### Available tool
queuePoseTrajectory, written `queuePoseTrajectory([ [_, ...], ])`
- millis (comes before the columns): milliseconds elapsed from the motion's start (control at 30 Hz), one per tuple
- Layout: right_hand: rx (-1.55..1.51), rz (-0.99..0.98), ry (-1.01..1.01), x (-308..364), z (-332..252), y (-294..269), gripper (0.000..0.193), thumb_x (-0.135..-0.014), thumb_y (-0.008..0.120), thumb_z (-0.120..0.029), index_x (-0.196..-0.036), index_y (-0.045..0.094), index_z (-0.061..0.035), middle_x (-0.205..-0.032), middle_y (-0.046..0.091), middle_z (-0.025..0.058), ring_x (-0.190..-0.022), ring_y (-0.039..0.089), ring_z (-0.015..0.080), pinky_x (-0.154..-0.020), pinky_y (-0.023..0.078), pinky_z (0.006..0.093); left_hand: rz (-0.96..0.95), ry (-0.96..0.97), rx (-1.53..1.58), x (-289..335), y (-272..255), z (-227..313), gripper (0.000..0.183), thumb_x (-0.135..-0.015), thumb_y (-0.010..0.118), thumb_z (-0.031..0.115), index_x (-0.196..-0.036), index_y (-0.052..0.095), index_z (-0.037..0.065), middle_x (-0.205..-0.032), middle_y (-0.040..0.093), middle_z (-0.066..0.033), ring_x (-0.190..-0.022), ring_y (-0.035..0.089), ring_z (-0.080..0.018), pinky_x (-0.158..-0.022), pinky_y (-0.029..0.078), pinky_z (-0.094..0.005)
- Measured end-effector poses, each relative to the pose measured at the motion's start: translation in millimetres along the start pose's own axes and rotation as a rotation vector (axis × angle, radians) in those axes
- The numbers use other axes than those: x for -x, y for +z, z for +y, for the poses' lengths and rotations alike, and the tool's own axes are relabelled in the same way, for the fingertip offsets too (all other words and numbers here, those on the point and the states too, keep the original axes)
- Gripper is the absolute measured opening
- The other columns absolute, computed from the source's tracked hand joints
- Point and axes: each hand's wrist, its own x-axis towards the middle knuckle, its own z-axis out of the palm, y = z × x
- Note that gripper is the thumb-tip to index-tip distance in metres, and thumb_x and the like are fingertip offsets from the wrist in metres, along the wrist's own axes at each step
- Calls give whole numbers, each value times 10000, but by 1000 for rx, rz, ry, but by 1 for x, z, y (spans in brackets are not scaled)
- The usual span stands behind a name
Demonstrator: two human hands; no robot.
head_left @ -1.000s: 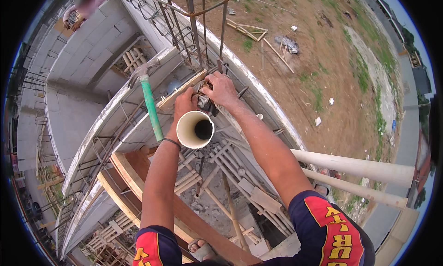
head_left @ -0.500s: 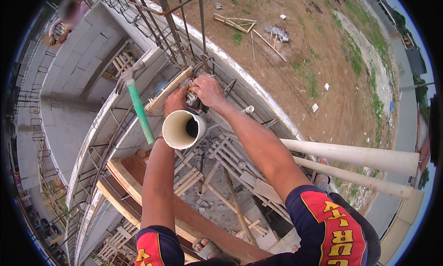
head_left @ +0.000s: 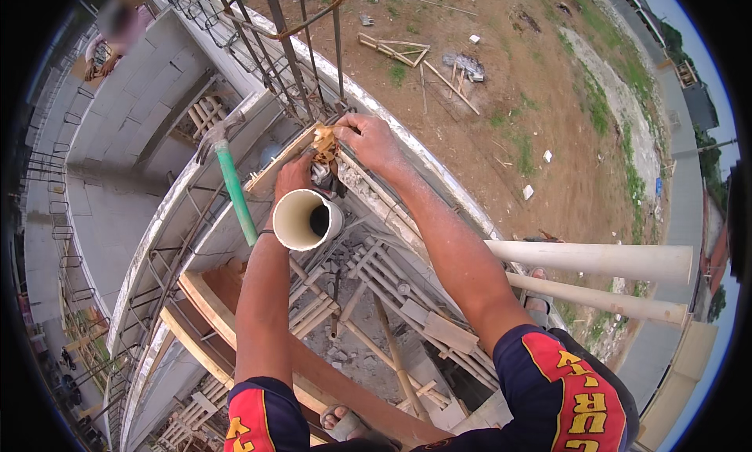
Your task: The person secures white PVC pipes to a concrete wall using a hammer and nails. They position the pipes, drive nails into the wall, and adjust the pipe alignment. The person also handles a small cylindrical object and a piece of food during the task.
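An upright cream plastic pipe (head_left: 307, 219) stands open-mouthed in front of my hands and hides part of my left wrist. Just behind it, my left hand (head_left: 293, 175) is closed against crumpled greyish scrap (head_left: 322, 173), its fingertips partly hidden. My right hand (head_left: 370, 142) has its fingers bent in a pinch at the edge of a crumpled brown, paper-like piece (head_left: 325, 145). This piece sits above the grey scrap, beside the end of a wooden board (head_left: 280, 160). A hammer with a green handle (head_left: 233, 187) lies across the wall edge to the left.
Steel rebar (head_left: 283, 41) rises beyond my hands. Two long pale pipes (head_left: 595, 260) stick out at right. Bamboo poles (head_left: 384, 276) and rubble lie far below, near my sandalled foot (head_left: 342, 421). Curved plywood forms (head_left: 215, 303) run lower left. Another person (head_left: 113, 41) leans on a far wall.
The brown crumpled piece now shows between my hands. My right hand has shifted slightly right and up, opening a gap from my left hand, which stays by the grey scrap.
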Motion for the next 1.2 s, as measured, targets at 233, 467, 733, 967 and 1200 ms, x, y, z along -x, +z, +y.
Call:
queuePoseTrajectory([
  [233, 65, 69, 29, 6, 26, 11, 218, -875, 599, -188, -1009, 699, -49, -835, 676, 115, -771, 627, 207, -751, 480, 351, -53, -3, 389, -8, -27, 17, 288, -886, 571, 62, -1166, 639, 58, -876, 659, -105, -751, 637, -250, -680, 495, -344],
  [467, 38, 8, 82, 65, -20, -59, 246, -872, 616, -157, -1086, 676, -52, -808, 662, 86, -696, 575, 145, -652, 461, 292, 12, -232, 1086, 16, -173, 105, 271, -1005, 539, 202, -1141, 630, -13, -780, 546, 22, -640, 465, -46, -563, 366, -215],
  [733, 355, 250, 25, 186, -16, -59, 217, -855, 626, -58, -1062, 684, -34, -894, 622, 118, -761, 628, 226, -677, 494, 357, -2, -39, 485, 110, -124, 230, 193, -927, 605, 70, -1091, 652, -20, -919, 658, -141, -792, 643, -215, -706, 492, -311],
  [967, 21, 203, 107, 197, 2, -39, 167, -856, 614, -63, -995, 670, 8, -932, 590, 140, -803, 626, 289, -739, 501, 412, -76, -554, 1196, 129, -27, 228, 285, -1003, 515, 114, -1204, 601, -67, -1064, 674, -119, -939, 628, -153, -820, 494, -261],
  [1200, -6, 317, 91, 188, 17, -49, 263, -832, 687, -137, -1059, 621, -20, -959, 624, 100, -768, 628, 229, -689, 508, 325, -130, -500, 1347, 116, -17, 217, 175, -991, 542, 108, -1075, 623, -23, -977, 654, -59, -856, 593, -99, -751, 480, -251],
])
